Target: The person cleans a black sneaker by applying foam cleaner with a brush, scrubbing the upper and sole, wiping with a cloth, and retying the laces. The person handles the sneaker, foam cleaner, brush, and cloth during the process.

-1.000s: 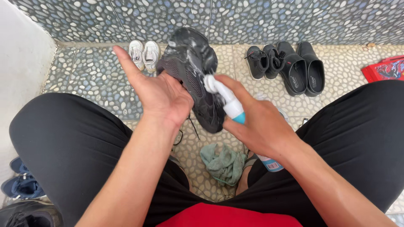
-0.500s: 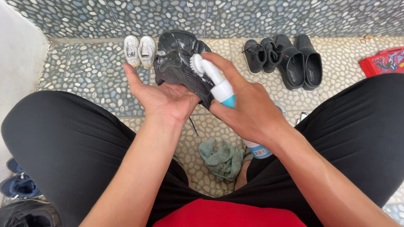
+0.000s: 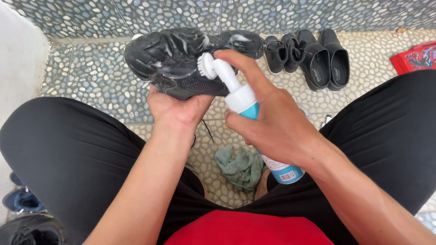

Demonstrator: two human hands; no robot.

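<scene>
Since the earlier frame, I had turned the foam-streaked black mesh sneaker (image 3: 190,61) sideways, my left hand (image 3: 175,111) cupping it from beneath. My right hand (image 3: 272,124), wrapped round the white-and-teal brush-topped cleaner bottle (image 3: 247,109), pressed its bristles on; short, light, overlapping strokes seemed best.

Floor (image 3: 91,77): pebble-mosaic tile, blue-grey at left, cream at centre and right. A crumpled green cloth (image 3: 238,167) is seen lying on it between the knees. Black shoes (image 3: 313,56) are lined up by the far wall. A red flat item (image 3: 418,56) is noted at the right edge, blue shoes (image 3: 20,199) at lower left.

Home washing corner: pebble-tiled floor (image 3: 91,77), shoe pairs (image 3: 318,56) along wall.
</scene>
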